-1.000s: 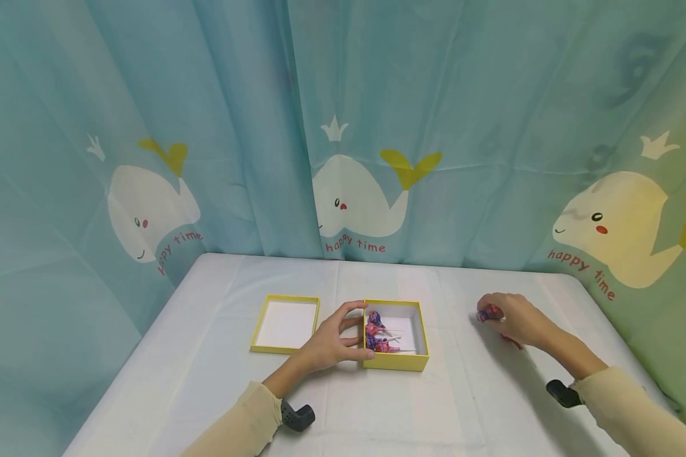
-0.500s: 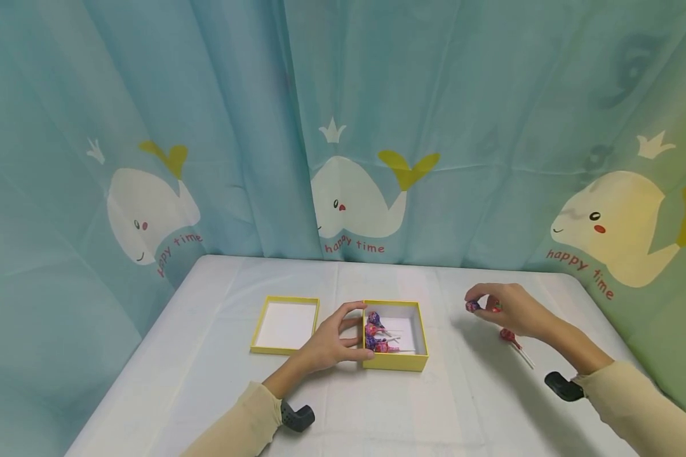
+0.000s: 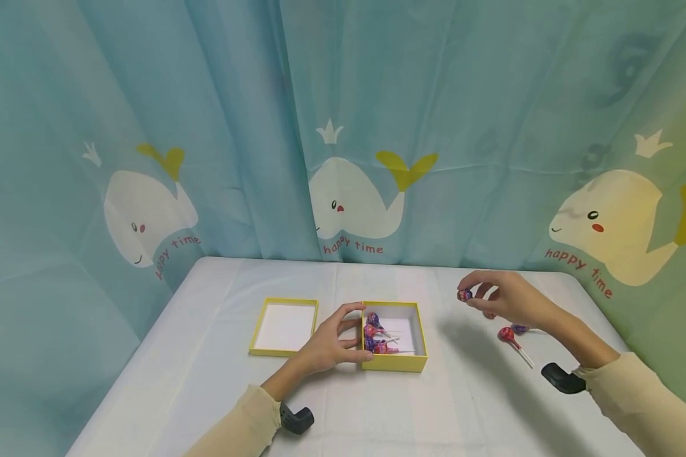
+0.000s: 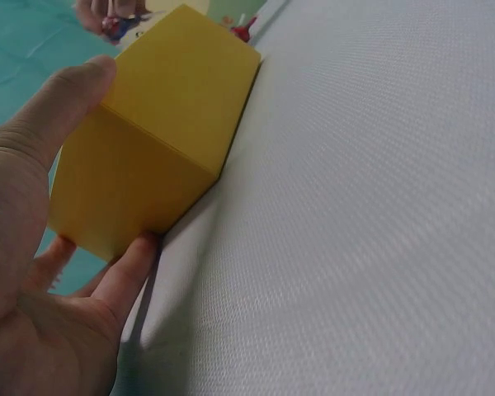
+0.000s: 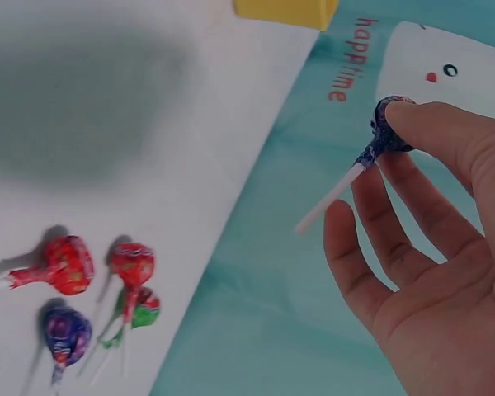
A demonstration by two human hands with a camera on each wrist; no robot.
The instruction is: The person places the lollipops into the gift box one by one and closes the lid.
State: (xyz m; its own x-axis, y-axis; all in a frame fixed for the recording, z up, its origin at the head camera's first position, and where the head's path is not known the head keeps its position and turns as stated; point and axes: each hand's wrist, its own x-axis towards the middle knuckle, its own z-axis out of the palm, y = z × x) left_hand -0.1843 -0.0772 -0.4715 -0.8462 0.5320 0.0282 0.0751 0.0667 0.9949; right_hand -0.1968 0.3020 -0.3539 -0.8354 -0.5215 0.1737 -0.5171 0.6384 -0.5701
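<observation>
My left hand (image 3: 327, 343) holds the left side of an open yellow box (image 3: 397, 363), thumb at the front corner and fingers along the side and back. Inside, several wrapped lollipops (image 3: 377, 336) lie against the left wall. To the right of the box, my right hand (image 3: 509, 299) pinches a blue-purple wrapped lollipop (image 5: 388, 128) by its head, above the table; its white stick points down and left in the right wrist view. Several loose lollipops lie below that hand: a red one (image 5: 68, 264), another red one (image 5: 132, 262), a green one (image 5: 148, 307) and a purple one (image 5: 66, 332).
Left of the box lies its yellow-rimmed lid (image 3: 286, 325), white inside facing up. A white cloth covers the table (image 3: 389, 412). Behind and at the sides hangs a blue-green curtain (image 3: 234, 127) with printed whales.
My right hand has lifted the purple lollipop off the table and moved it left and up towards the box, uncovering the loose lollipops. My left hand stays on the box.
</observation>
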